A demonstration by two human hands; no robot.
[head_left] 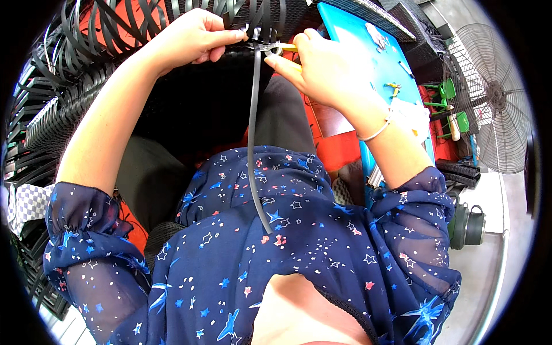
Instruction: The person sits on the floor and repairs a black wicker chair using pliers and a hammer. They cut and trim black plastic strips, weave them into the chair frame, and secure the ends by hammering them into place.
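Note:
My right hand [325,69] is closed around the yellow handles of a pair of pliers [275,47], whose metal jaws point left at the black woven work [261,26]. Just left of the jaws, my left hand [201,39] is closed in a pinch at the edge of the weave; what lies between its thumb and fingers is too small to tell. A long dark grey flat strip [253,126] hangs from the spot by the jaws, down over my lap and onto my blue star-patterned top.
Many loose black strips [109,26] curl up at the far left. On the right stands a blue tabletop [339,20] with yellow-handled pliers [394,89] and small items on it. A large fan [494,89] and a dark green bottle [467,227] are farther right.

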